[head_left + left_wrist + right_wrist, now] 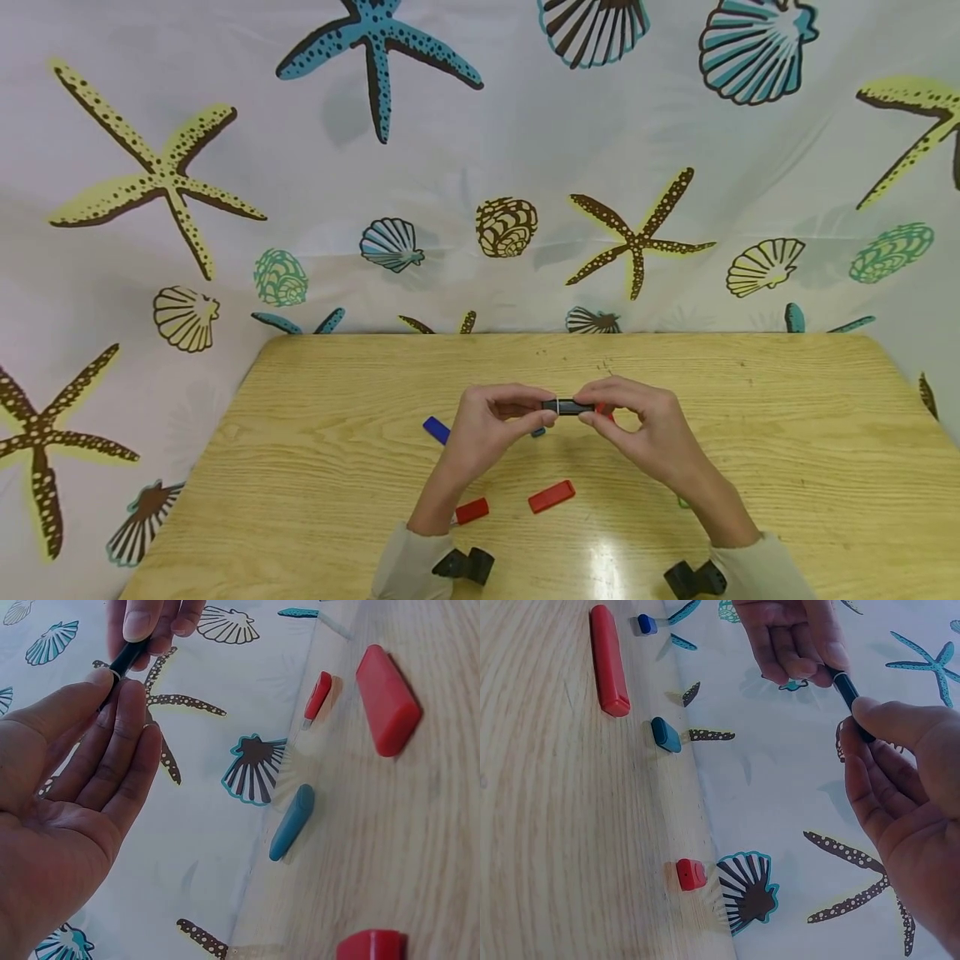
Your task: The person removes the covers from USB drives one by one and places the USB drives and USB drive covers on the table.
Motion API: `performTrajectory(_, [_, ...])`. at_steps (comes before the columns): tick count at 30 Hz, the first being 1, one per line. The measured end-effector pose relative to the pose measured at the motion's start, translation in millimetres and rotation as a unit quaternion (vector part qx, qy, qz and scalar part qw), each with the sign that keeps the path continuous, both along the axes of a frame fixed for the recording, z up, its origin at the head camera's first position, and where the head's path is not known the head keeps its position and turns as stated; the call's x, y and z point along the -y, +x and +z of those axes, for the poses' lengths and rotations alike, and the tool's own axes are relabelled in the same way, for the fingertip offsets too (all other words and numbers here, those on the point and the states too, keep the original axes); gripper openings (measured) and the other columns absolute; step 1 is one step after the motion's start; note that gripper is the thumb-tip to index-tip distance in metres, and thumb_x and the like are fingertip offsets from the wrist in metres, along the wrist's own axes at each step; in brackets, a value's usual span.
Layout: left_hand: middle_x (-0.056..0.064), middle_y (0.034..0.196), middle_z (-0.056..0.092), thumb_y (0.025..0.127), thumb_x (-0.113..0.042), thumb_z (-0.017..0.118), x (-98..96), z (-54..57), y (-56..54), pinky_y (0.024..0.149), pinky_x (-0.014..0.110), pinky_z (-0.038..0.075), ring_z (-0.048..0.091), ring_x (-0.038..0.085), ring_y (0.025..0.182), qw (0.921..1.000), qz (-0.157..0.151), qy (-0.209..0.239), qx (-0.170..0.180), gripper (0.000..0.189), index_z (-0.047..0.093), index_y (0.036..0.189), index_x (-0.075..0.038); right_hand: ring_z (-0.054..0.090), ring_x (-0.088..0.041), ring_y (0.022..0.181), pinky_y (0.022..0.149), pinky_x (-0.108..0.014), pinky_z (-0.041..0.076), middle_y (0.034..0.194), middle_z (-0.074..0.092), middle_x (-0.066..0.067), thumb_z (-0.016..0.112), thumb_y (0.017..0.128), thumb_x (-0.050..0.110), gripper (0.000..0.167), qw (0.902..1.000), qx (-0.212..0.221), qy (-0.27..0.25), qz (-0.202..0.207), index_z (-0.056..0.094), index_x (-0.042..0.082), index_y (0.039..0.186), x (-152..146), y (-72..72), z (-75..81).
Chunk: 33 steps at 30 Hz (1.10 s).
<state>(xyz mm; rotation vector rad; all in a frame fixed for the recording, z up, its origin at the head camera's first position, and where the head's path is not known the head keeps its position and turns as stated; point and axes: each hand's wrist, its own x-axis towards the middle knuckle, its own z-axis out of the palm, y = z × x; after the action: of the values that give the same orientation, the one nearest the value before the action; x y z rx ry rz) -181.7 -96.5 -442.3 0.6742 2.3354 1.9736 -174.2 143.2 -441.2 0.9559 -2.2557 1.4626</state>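
A slim black USB stick (pixel 576 407) with a light band near one end is held level above the table, between both hands. My left hand (pixel 491 429) pinches its left end with thumb and fingers. The right hand (pixel 648 421) pinches the opposite end the same way. In the left wrist view the black stick (pixel 127 658) runs from one set of fingertips to the other, its ends partly covered. Below the hands lie a red cap-like piece (pixel 552 497) and a red USB stick (pixel 472 510), the latter partly behind the left forearm.
On the wooden table (pixel 337 433) lie a blue piece (pixel 435 428), a teal piece (pixel 292 823) and a red piece (pixel 606 411) partly behind the right fingers. A green bit (pixel 682 502) shows beside the right forearm. A shell-and-starfish cloth (pixel 450 183) hangs along the back edge.
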Motion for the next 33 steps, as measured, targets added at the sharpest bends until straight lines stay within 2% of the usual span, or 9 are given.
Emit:
performTrajectory(9, [0.011, 0.101, 0.077, 0.091, -0.010, 0.079, 5.3, 1.0, 0.2, 0.081, 0.035, 0.061, 0.076, 0.022, 0.090, 1.0000, -0.007, 0.000, 0.000, 0.019, 0.079, 0.109, -0.003, 0.067, -0.010, 0.083, 0.075, -0.022, 0.056, 0.108, 0.074, 0.000, 0.078, 0.088, -0.003, 0.024, 0.9999, -0.010, -0.002, 0.008, 0.078, 0.011, 0.108, 0, -0.5, 0.4])
performTrajectory(15, [0.014, 0.096, 0.077, 0.091, -0.002, 0.077, 39.8, 2.5, 0.5, 0.082, 0.034, 0.061, 0.075, 0.022, 0.086, 0.9980, 0.044, 0.045, -0.007, 0.019, 0.078, 0.110, 0.001, 0.071, -0.013, 0.097, 0.081, -0.022, 0.058, 0.108, 0.075, -0.008, 0.076, 0.084, -0.016, 0.030, 0.9992, -0.003, -0.037, -0.017, 0.078, 0.003, 0.107, -20, -0.2, 4.0])
performTrajectory(18, [0.017, 0.095, 0.077, 0.092, 0.000, 0.076, 48.5, 5.5, 0.1, 0.083, 0.036, 0.061, 0.076, 0.024, 0.086, 0.9976, 0.042, 0.055, -0.007, 0.019, 0.077, 0.111, 0.002, 0.070, -0.012, 0.100, 0.083, -0.023, 0.058, 0.109, 0.074, -0.008, 0.075, 0.084, -0.016, 0.030, 0.9988, 0.019, -0.043, -0.017, 0.078, 0.002, 0.108, -27, -0.7, 5.0])
performTrajectory(21, [0.018, 0.097, 0.076, 0.093, -0.001, 0.075, 45.1, 5.3, -2.1, 0.083, 0.035, 0.061, 0.076, 0.022, 0.087, 0.9983, 0.031, 0.050, -0.008, 0.020, 0.076, 0.112, 0.002, 0.070, -0.012, 0.101, 0.085, -0.026, 0.058, 0.110, 0.074, -0.008, 0.075, 0.085, -0.014, 0.029, 0.9988, 0.025, -0.040, -0.015, 0.078, 0.003, 0.109, -26, -2.0, 5.1])
performTrajectory(27, [0.016, 0.101, 0.077, 0.092, -0.002, 0.075, 40.4, 0.5, -2.6, 0.084, 0.035, 0.060, 0.076, 0.021, 0.090, 0.9986, 0.026, 0.047, -0.002, 0.022, 0.077, 0.114, 0.001, 0.070, -0.013, 0.098, 0.081, -0.021, 0.058, 0.109, 0.074, -0.013, 0.074, 0.084, -0.018, 0.032, 0.9981, 0.006, -0.054, -0.029, 0.078, 0.001, 0.110, -25, -1.4, 2.5])
performTrajectory(33, [0.016, 0.102, 0.077, 0.096, -0.003, 0.071, 36.6, -8.3, -8.7, 0.085, 0.035, 0.060, 0.075, 0.034, 0.093, 0.9990, 0.017, 0.040, -0.009, 0.023, 0.074, 0.118, 0.003, 0.070, -0.012, 0.093, 0.078, -0.019, 0.057, 0.107, 0.075, -0.011, 0.076, 0.084, -0.015, 0.030, 0.9978, -0.003, -0.043, -0.051, 0.078, 0.002, 0.109, -23, -4.4, -2.5])
